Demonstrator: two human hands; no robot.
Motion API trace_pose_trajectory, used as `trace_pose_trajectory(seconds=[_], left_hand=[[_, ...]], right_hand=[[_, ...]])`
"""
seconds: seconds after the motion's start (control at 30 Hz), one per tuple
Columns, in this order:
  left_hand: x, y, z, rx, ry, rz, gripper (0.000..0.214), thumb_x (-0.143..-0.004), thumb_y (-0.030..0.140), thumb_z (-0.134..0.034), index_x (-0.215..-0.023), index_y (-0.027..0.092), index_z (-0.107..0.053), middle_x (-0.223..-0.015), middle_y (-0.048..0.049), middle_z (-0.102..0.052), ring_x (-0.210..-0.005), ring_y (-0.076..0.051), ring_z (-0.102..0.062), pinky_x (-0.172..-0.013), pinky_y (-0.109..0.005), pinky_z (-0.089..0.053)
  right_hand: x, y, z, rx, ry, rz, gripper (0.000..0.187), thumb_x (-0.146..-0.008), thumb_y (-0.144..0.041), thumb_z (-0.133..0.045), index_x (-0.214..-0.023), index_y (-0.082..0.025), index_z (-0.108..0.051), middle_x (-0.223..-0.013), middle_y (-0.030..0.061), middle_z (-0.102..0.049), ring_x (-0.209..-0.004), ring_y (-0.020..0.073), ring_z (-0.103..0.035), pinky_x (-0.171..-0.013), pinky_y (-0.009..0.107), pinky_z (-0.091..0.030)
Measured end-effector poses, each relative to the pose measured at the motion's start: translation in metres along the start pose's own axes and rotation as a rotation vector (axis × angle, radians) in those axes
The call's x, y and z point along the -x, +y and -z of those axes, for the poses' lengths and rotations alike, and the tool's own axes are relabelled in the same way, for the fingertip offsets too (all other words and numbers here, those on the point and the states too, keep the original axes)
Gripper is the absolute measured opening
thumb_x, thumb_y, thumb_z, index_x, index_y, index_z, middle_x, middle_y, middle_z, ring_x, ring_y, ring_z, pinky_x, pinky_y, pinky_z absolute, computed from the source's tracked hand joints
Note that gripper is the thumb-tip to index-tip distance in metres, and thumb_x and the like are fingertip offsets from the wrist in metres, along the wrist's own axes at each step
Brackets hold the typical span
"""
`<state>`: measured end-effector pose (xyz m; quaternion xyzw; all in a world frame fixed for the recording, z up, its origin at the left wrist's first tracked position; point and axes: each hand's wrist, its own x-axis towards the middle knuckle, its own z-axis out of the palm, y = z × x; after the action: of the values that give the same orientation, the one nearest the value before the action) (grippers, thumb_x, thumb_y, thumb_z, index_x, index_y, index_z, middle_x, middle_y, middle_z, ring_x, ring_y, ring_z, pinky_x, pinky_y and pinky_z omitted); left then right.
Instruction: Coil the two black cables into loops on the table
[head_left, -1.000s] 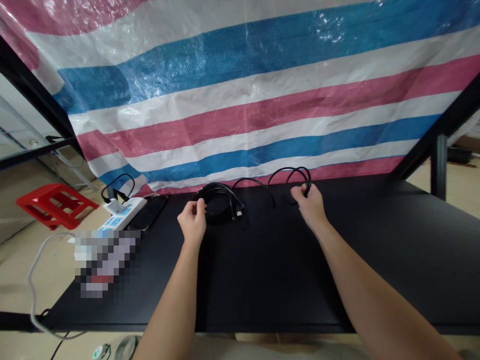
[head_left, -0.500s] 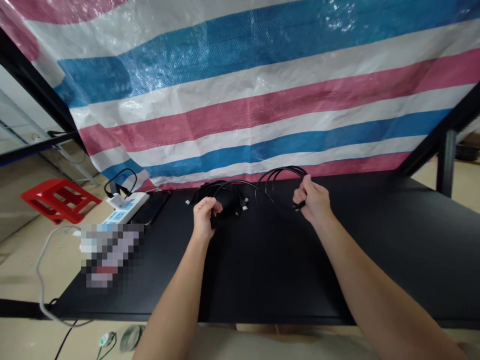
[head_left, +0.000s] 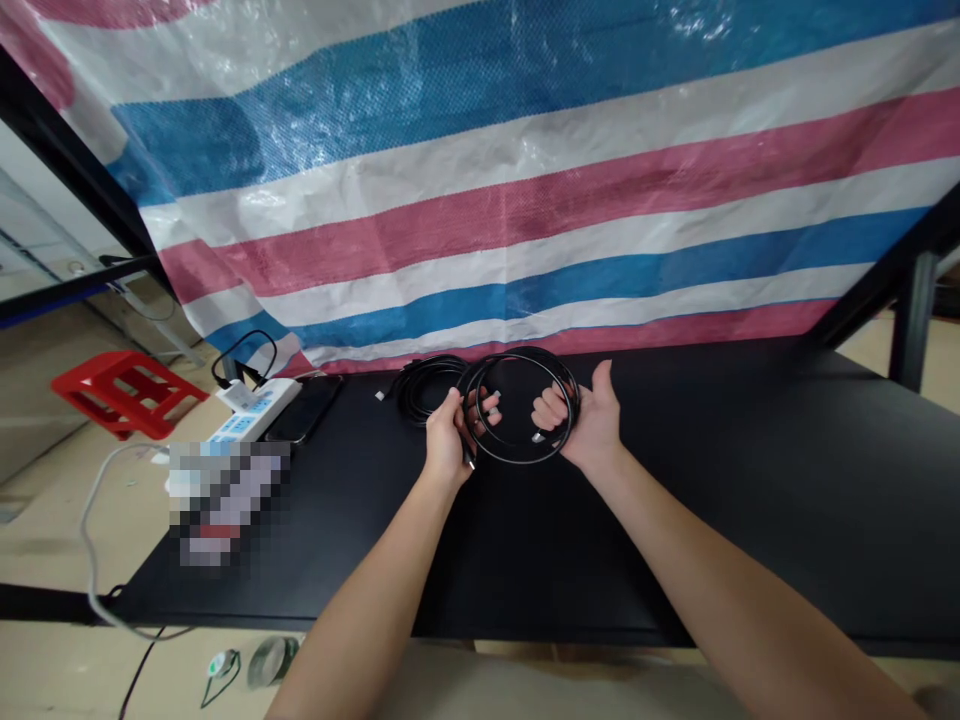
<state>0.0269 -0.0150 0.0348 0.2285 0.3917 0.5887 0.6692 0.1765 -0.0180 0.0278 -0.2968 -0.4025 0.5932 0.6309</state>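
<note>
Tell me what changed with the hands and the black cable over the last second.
The two hands came together: the left hand moved right, away from the cable bundle on the table, and the right hand moved left and down. The loose loops once stretched between them are now one round cable coil, gripped by both. The bundle, power strip and phone stayed put.

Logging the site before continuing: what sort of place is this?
Likely a makeshift workshop bench: a black table backed by a striped plastic tarp, a power strip at its left end, a cable coil in the left hand and right hand.
</note>
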Motion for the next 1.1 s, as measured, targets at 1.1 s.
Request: trace_pose_trajectory(seconds=[1.1], left_hand=[[-0.009,-0.003,0.023,-0.711,0.194,-0.639,0.005,-0.076,0.018,-0.062,-0.078,0.021,-0.059,-0.054,0.0046,-0.061,-0.043,-0.012,-0.058,-0.049,-0.021,-0.045]], right_hand=[[-0.001,0.017,0.002,1.303,0.33,0.205,0.028,-0.081,-0.044,-0.048,-0.062,-0.024,-0.047,-0.056,0.0038,-0.058,-0.06,0.0215,-0.058,-0.06,0.03,-0.039]])
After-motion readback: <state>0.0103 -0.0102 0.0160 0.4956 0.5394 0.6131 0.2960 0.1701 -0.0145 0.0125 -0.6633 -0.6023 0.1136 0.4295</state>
